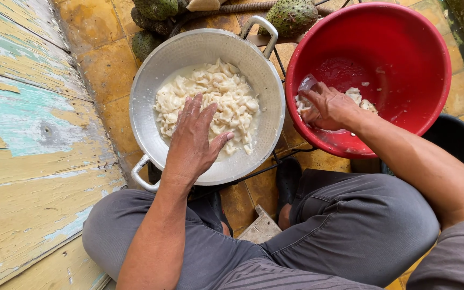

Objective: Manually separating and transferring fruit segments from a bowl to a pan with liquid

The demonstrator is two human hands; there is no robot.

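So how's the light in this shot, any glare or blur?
Head view: soft, even daylight, no hard shadows; mild sheen on the round silver metal pan's rim and the red plastic basin's wall; left hand and right hand sharp; wide-lens bending at the edges.

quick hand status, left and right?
Left hand: open, flat over the white pulp in the metal pan.
Right hand: curled on white pulp in the red basin.
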